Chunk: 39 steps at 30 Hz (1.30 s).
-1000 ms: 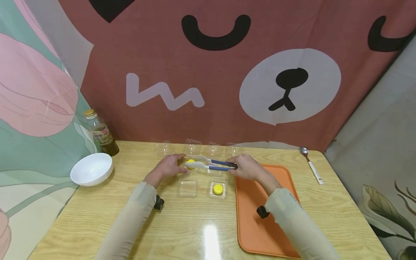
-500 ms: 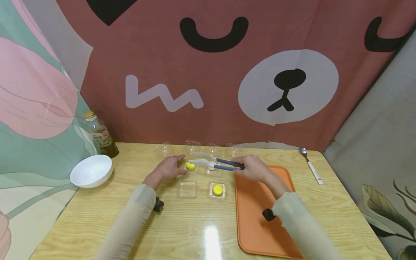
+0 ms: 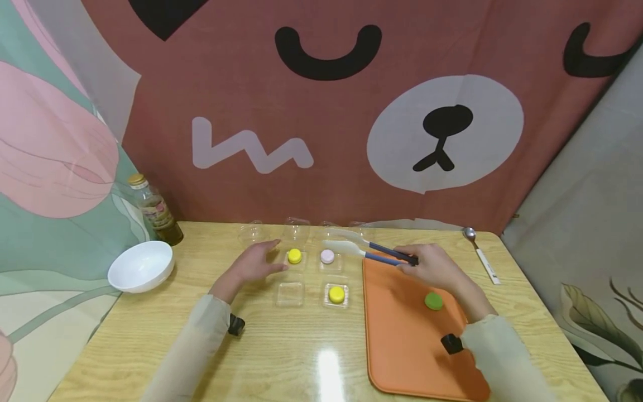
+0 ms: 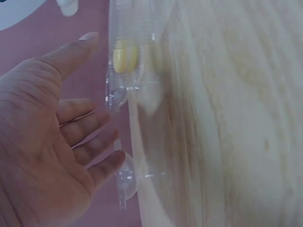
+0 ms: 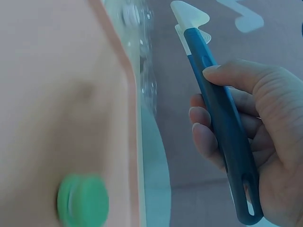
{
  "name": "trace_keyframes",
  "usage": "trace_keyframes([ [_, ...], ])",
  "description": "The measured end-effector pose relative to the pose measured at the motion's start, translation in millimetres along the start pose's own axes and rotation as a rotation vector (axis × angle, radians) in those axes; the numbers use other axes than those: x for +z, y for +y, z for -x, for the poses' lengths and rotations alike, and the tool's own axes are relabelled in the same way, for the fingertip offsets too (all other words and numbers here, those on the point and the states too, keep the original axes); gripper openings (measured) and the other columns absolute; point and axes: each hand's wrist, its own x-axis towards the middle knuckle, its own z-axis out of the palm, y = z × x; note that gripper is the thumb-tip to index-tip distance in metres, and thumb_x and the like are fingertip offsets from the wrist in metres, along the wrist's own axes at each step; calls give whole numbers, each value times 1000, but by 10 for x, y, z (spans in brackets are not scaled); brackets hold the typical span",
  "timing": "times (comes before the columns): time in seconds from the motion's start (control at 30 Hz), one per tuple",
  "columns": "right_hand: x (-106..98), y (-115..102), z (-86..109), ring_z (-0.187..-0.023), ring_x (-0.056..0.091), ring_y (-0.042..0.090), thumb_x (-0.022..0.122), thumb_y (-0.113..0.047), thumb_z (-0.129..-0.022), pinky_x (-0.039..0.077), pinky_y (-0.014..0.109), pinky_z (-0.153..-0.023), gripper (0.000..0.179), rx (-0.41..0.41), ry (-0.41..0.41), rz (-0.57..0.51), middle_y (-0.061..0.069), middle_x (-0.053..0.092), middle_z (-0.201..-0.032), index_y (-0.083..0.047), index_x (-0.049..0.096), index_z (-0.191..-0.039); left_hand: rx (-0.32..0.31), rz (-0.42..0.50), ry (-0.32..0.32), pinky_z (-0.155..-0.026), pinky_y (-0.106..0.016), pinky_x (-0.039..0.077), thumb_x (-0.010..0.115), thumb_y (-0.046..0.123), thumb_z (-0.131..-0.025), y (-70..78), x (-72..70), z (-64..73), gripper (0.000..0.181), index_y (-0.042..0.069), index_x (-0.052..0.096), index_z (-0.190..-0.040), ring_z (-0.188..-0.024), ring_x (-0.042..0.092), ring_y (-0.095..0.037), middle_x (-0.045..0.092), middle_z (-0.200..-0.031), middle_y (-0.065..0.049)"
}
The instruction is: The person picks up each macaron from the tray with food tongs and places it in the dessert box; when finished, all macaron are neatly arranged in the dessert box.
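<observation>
On the table (image 3: 281, 352), from left to right: bowl (image 3: 141, 267) with bottle (image 3: 158, 213) behind, containers (image 3: 289, 294) with macarons (image 3: 336, 294) in three, tray (image 3: 402, 352) with another macaron (image 3: 433, 301) on it, spoon (image 3: 483, 261).

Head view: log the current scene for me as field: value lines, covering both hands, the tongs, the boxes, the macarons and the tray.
left hand: holds nothing, beside back-left box
right hand: grips tongs
tongs: tips apart, nothing between them
back-left box: yellow macaron
back-right box: pale pink macaron
front-left box: no macaron
front-right box: second yellow macaron
orange tray: green macaron on it
</observation>
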Motion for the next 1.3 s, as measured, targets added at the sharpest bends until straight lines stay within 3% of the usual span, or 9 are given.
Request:
trace_keyframes([
  [0.23, -165, 228, 446, -50, 41, 7, 73, -25, -93, 35, 24, -45, 43, 54, 70, 35, 1, 69, -83, -12, 67, -134, 49, 25, 58, -119, -55, 37, 71, 51, -92, 38, -49, 256, 87, 3, 37, -156, -146, 41, -39, 43, -158, -19],
  [0.47, -224, 430, 973, -54, 42, 4, 75, -26, -92, 37, 23, -47, 44, 136, 88, 56, -3, 65, -82, -9, 68, -132, 71, -11, 64, -116, -57, 40, 75, 57, -85, 63, -18, 567, 97, 6, 35, -158, -143, 45, -41, 46, -156, -19],
  [0.63, -162, 534, 1332, -62, 45, 1, 78, -26, -89, 37, 22, -50, 42, 188, 107, 59, -4, 69, -84, -8, 71, -127, 60, -5, 56, -116, -57, 39, 76, 64, -80, 78, 33, 708, 102, 10, 37, -157, -143, 46, -40, 47, -156, -17],
  [0.93, -82, 640, 1839, -62, 43, 3, 76, -35, -91, 31, 23, -51, 47, 388, 86, 116, -2, 71, -88, -9, 70, -129, 48, 14, 44, -115, -56, 41, 79, 63, -78, 108, 154, 827, 100, 13, 41, -156, -141, 48, -38, 51, -153, -14],
  [1.13, 22, 734, 2026, -60, 42, 8, 71, -48, -92, 28, 24, -52, 61, 499, 14, 123, -3, 70, -85, -6, 65, -136, 25, 47, 32, -116, -54, 41, 82, 53, -80, 130, 208, 839, 91, 15, 45, -154, -141, 49, -34, 52, -153, -9],
  [1.3, 97, 801, 2125, -63, 49, 13, 70, -55, -90, 31, 27, -57, 72, 602, -44, 114, 9, 74, -92, 0, 61, -137, 39, 35, 41, -115, -53, 43, 83, 51, -80, 127, 256, 818, 89, 15, 48, -152, -139, 51, -34, 54, -151, -9],
])
